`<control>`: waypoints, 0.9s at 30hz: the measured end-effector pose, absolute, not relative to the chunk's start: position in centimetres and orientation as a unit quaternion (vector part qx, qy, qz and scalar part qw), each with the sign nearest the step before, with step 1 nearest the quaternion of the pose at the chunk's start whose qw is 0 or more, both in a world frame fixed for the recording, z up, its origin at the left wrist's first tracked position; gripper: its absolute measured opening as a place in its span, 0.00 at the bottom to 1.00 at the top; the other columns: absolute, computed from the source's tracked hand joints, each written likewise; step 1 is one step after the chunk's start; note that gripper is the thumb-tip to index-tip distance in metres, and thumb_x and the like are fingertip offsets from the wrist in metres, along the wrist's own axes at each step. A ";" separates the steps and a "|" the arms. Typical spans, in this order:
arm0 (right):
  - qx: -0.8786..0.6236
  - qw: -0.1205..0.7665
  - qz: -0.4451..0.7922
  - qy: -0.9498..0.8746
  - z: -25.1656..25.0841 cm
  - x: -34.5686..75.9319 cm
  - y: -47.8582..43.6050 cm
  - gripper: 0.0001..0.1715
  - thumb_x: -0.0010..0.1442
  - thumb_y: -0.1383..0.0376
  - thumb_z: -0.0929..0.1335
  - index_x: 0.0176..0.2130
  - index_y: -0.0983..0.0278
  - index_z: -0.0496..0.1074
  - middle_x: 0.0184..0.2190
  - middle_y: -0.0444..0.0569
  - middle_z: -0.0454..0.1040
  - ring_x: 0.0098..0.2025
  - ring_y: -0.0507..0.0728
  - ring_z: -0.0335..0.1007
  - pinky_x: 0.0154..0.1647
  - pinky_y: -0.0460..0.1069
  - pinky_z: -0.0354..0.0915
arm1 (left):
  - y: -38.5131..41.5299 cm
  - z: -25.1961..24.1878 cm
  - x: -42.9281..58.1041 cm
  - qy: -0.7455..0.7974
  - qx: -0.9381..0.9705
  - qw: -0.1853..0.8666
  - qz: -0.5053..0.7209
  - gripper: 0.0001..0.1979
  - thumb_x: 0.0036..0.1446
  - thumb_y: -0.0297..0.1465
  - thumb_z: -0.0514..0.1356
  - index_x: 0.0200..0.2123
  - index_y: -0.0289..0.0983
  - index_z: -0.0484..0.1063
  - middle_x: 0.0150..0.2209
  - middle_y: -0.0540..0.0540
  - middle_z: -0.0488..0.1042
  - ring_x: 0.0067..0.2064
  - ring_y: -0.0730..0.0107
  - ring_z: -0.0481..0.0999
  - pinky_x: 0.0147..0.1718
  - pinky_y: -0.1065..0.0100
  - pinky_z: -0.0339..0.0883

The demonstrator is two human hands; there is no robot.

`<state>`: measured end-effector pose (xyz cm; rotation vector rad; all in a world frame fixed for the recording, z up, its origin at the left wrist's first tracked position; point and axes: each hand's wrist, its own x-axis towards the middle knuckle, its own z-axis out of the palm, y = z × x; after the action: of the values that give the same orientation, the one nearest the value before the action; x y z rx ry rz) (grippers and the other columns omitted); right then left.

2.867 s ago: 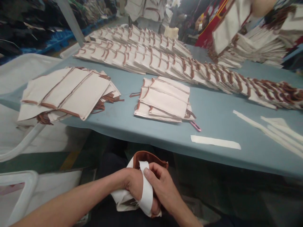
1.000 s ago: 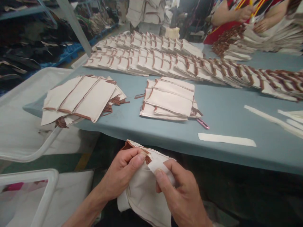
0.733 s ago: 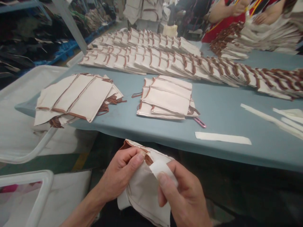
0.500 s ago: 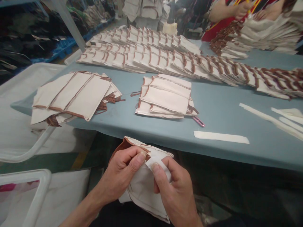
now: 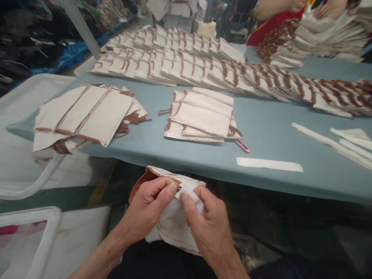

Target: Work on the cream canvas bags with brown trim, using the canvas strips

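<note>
A cream fabric pouch (image 5: 174, 226) with brown lining and dark seams hangs over my lap, just off the table's near edge. My left hand (image 5: 152, 203) is closed on its brown-trimmed rim, thumb and forefinger pinching at the edge. Close beside it, my right hand (image 5: 207, 221) pinches a small white strip (image 5: 188, 192) between thumb and bent forefinger, laid against the pouch near the left fingertips. The fingers partly cover the spot where strip and trim meet, so I cannot tell whether they are joined.
On the blue-green table (image 5: 267, 135) lie a left pile of pouches (image 5: 95, 112), a middle pile (image 5: 206, 112), a pink tool (image 5: 242, 145) and white strips (image 5: 270, 164). Long rows of pouches (image 5: 174, 66) run behind. White bins stand left. Another person's hands (image 5: 322, 11) are at the far right.
My right hand has come slightly closer to my left, bringing the white strip nearer the brown trim. Both hands keep their pinch. The whole view has shifted a little.
</note>
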<state>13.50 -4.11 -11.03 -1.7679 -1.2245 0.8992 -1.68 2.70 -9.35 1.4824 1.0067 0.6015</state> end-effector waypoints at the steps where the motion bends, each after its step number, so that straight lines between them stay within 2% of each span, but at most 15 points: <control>1: -0.699 0.390 0.354 -0.483 -11.0 13.4 -4.1 0.22 0.64 0.52 0.66 0.24 0.61 0.68 0.18 0.42 0.66 0.20 0.52 0.60 0.22 0.46 0.56 | 2.7 -9.4 -1.7 0.434 0.635 0.584 0.259 0.19 0.69 0.40 0.54 0.32 0.33 0.75 0.30 0.48 0.74 0.32 0.70 0.69 0.32 0.73 0.65; 7: -0.711 0.381 0.338 -0.485 -10.9 13.3 -3.5 0.22 0.63 0.51 0.66 0.23 0.60 0.63 0.18 0.42 0.64 0.21 0.52 0.58 0.23 0.46 0.55 | 2.7 -9.9 -1.9 0.436 0.622 0.591 0.271 0.19 0.69 0.39 0.54 0.33 0.33 0.76 0.30 0.49 0.75 0.32 0.70 0.70 0.32 0.73 0.65; 13: -0.714 0.369 0.337 -0.490 -11.2 13.2 -3.1 0.22 0.62 0.51 0.65 0.23 0.60 0.62 0.19 0.43 0.65 0.22 0.53 0.60 0.25 0.47 0.55 | 2.6 -10.2 -2.2 0.426 0.609 0.608 0.280 0.18 0.70 0.40 0.54 0.35 0.34 0.76 0.34 0.47 0.77 0.35 0.68 0.72 0.34 0.72 0.67; 19: -0.717 0.354 0.343 -0.493 -11.2 12.9 -3.2 0.22 0.62 0.51 0.65 0.22 0.60 0.61 0.19 0.43 0.66 0.23 0.53 0.60 0.26 0.47 0.54 | 2.5 -10.6 -2.3 0.425 0.605 0.615 0.275 0.09 0.63 0.34 0.61 0.31 0.35 0.73 0.32 0.50 0.76 0.33 0.71 0.73 0.33 0.74 0.68; 24: -0.690 0.351 0.395 -0.495 -11.7 13.2 -3.2 0.25 0.63 0.49 0.65 0.22 0.60 0.61 0.18 0.42 0.66 0.22 0.53 0.61 0.26 0.47 0.54 | 2.3 -10.5 -2.1 0.427 0.656 0.551 0.288 0.06 0.59 0.27 0.58 0.29 0.36 0.73 0.30 0.51 0.76 0.32 0.73 0.73 0.32 0.75 0.67; 27: -0.673 0.358 0.408 -0.503 -12.2 13.2 -3.3 0.27 0.66 0.47 0.64 0.22 0.60 0.62 0.18 0.42 0.65 0.22 0.52 0.61 0.27 0.48 0.55 | 2.1 -10.2 -1.9 0.429 0.684 0.504 0.308 0.07 0.57 0.24 0.57 0.27 0.36 0.72 0.27 0.53 0.75 0.28 0.76 0.71 0.27 0.77 0.64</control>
<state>13.25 -3.25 -12.19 -1.7354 -1.2977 1.0529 -1.86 2.10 -10.22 1.6506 1.0358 0.7425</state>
